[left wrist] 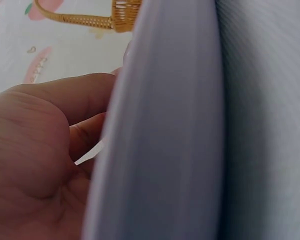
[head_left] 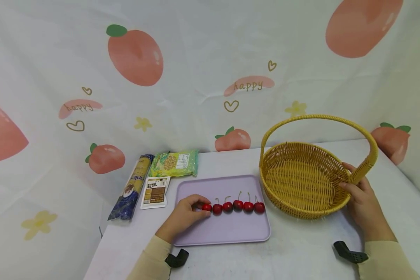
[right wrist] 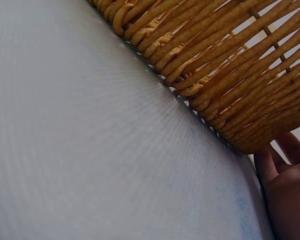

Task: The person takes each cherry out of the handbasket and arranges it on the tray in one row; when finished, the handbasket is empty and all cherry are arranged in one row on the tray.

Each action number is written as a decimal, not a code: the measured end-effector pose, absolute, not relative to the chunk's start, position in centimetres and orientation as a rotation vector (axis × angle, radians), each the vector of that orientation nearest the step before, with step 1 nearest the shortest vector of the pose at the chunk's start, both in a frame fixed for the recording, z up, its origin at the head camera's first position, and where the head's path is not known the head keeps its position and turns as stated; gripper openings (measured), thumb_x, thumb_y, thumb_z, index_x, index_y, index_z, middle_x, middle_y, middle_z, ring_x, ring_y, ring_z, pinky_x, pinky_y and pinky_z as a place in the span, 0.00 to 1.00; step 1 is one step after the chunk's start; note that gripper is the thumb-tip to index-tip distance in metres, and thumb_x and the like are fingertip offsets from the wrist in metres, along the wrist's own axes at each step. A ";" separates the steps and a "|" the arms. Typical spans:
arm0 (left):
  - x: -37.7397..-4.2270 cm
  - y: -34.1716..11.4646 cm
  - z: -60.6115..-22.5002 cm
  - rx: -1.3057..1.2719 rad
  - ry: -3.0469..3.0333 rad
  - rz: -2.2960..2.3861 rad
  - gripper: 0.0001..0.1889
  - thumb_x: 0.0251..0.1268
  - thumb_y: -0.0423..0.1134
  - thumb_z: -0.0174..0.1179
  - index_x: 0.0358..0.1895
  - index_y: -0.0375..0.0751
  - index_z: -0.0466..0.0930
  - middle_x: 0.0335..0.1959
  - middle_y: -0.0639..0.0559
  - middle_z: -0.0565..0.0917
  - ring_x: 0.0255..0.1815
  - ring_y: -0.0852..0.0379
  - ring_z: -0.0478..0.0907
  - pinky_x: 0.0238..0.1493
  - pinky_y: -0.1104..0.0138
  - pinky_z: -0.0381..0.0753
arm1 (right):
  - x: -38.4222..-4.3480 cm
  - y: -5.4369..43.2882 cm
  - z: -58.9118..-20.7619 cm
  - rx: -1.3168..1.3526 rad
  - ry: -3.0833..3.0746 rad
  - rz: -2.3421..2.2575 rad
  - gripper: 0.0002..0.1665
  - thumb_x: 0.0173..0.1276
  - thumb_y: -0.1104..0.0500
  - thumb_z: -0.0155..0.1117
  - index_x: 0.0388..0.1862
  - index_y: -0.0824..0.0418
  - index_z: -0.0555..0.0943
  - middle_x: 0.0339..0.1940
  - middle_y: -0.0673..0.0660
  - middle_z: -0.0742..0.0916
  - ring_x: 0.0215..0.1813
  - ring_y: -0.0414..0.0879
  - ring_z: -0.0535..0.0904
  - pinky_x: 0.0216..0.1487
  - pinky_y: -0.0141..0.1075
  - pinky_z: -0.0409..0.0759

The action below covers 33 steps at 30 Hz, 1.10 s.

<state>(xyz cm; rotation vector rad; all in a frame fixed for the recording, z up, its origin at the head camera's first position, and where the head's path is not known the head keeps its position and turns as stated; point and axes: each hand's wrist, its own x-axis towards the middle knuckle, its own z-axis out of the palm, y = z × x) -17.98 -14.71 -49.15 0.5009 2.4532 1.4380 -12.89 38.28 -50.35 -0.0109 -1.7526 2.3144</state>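
A row of several dark red cherries (head_left: pixel 238 205), most with thin green stems, lies across a lilac tray (head_left: pixel 227 232). My left hand (head_left: pixel 183 216) pinches the leftmost cherry (head_left: pixel 206 207) between thumb and fingers, low over the tray. In the left wrist view the tray's side (left wrist: pixel 160 125) hides the fingertips and the cherry. To the right stands a yellow woven basket (head_left: pixel 294 210) with a tall arched handle. My right hand (head_left: pixel 365 206) grips its right rim by the handle's foot, thumb inside. The right wrist view shows the basket's slatted wall (right wrist: pixel 230 75) and fingers against it.
Left of the tray lie a long blue and yellow packet (head_left: pixel 133 188), a green bag (head_left: pixel 175 163) and a small white pouch (head_left: pixel 155 192). A fruit-patterned cloth (head_left: pixel 196 112) hangs behind the white table (head_left: pixel 287 249). A black band part (head_left: pixel 177 258) sits at each wrist.
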 end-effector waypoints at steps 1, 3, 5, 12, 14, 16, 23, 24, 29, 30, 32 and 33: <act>-18.0 -14.7 -49.2 0.494 2.456 1.438 0.13 0.67 0.35 0.78 0.52 0.43 0.90 0.44 0.53 0.88 0.45 0.53 0.81 0.43 0.65 0.77 | -12.9 38.3 -50.4 -0.013 -1.756 2.313 0.35 0.86 0.70 0.50 0.86 0.49 0.67 0.75 0.48 0.70 0.68 0.39 0.68 0.58 0.24 0.72; -18.0 -14.6 -49.2 0.489 2.459 1.444 0.13 0.67 0.35 0.79 0.52 0.43 0.90 0.44 0.53 0.87 0.45 0.53 0.81 0.43 0.65 0.77 | -12.9 38.3 -50.3 -0.014 -1.759 2.313 0.35 0.86 0.70 0.50 0.86 0.49 0.67 0.75 0.48 0.70 0.69 0.39 0.68 0.58 0.24 0.71; -17.9 -14.6 -49.2 0.483 2.461 1.449 0.13 0.66 0.36 0.79 0.52 0.44 0.90 0.44 0.53 0.87 0.45 0.53 0.80 0.44 0.65 0.77 | -12.9 38.3 -50.3 -0.012 -1.761 2.313 0.35 0.86 0.70 0.50 0.86 0.49 0.66 0.75 0.48 0.70 0.69 0.39 0.68 0.58 0.24 0.72; -17.8 -14.5 -49.0 0.482 2.465 1.455 0.14 0.66 0.36 0.79 0.53 0.44 0.90 0.45 0.54 0.87 0.45 0.53 0.79 0.43 0.65 0.77 | -12.8 38.4 -50.2 -0.008 -1.770 2.314 0.35 0.87 0.70 0.49 0.87 0.49 0.66 0.75 0.48 0.70 0.69 0.39 0.68 0.58 0.25 0.71; -17.9 -14.5 -49.0 0.482 2.464 1.452 0.14 0.66 0.36 0.80 0.53 0.44 0.90 0.45 0.54 0.87 0.45 0.53 0.80 0.43 0.65 0.77 | -12.8 38.4 -50.2 -0.002 -1.769 2.315 0.35 0.87 0.70 0.49 0.87 0.49 0.66 0.75 0.47 0.71 0.69 0.38 0.69 0.58 0.24 0.72; -17.9 -14.5 -49.0 0.485 2.468 1.442 0.14 0.66 0.37 0.80 0.53 0.45 0.90 0.44 0.53 0.87 0.45 0.53 0.80 0.43 0.65 0.77 | -12.8 38.4 -50.2 0.005 -1.764 2.318 0.35 0.87 0.70 0.49 0.86 0.49 0.66 0.74 0.47 0.71 0.68 0.38 0.69 0.58 0.23 0.73; -18.0 -14.6 -49.2 0.494 2.482 1.444 0.16 0.64 0.38 0.81 0.53 0.45 0.90 0.44 0.53 0.86 0.44 0.53 0.79 0.43 0.65 0.77 | -12.8 38.5 -50.3 0.008 -1.752 2.319 0.35 0.86 0.71 0.49 0.86 0.49 0.67 0.74 0.48 0.71 0.68 0.38 0.70 0.57 0.22 0.74; -18.0 -14.6 -49.2 0.496 2.484 1.446 0.16 0.64 0.38 0.81 0.53 0.45 0.90 0.43 0.53 0.86 0.44 0.53 0.79 0.42 0.65 0.77 | -12.8 38.5 -50.3 0.008 -1.752 2.318 0.35 0.86 0.71 0.49 0.86 0.49 0.67 0.73 0.47 0.71 0.67 0.38 0.70 0.57 0.22 0.74; -18.1 -14.8 -49.2 0.509 2.493 1.438 0.17 0.63 0.36 0.81 0.54 0.45 0.90 0.43 0.53 0.86 0.44 0.53 0.80 0.42 0.65 0.76 | -12.8 38.4 -50.5 0.011 -1.754 2.314 0.35 0.86 0.71 0.49 0.86 0.50 0.67 0.74 0.48 0.71 0.68 0.38 0.69 0.58 0.23 0.72; -18.0 -14.9 -49.1 0.517 2.494 1.435 0.17 0.63 0.36 0.81 0.54 0.44 0.90 0.43 0.53 0.86 0.43 0.53 0.80 0.42 0.65 0.76 | -12.8 38.4 -50.5 0.008 -1.758 2.313 0.35 0.87 0.70 0.49 0.86 0.49 0.67 0.75 0.48 0.70 0.69 0.38 0.69 0.59 0.24 0.72; -18.0 -14.9 -49.0 0.527 2.498 1.425 0.16 0.64 0.35 0.80 0.53 0.44 0.90 0.43 0.54 0.87 0.42 0.53 0.81 0.41 0.66 0.77 | -12.8 38.4 -50.4 -0.002 -1.770 2.310 0.35 0.87 0.69 0.49 0.87 0.49 0.66 0.77 0.48 0.69 0.70 0.38 0.67 0.60 0.24 0.69; -17.9 -14.9 -48.9 0.532 2.498 1.422 0.16 0.64 0.34 0.80 0.53 0.43 0.90 0.43 0.54 0.87 0.42 0.53 0.81 0.41 0.66 0.77 | -12.8 38.4 -50.4 -0.008 -1.775 2.310 0.35 0.87 0.69 0.49 0.87 0.48 0.65 0.78 0.48 0.68 0.71 0.38 0.67 0.61 0.24 0.69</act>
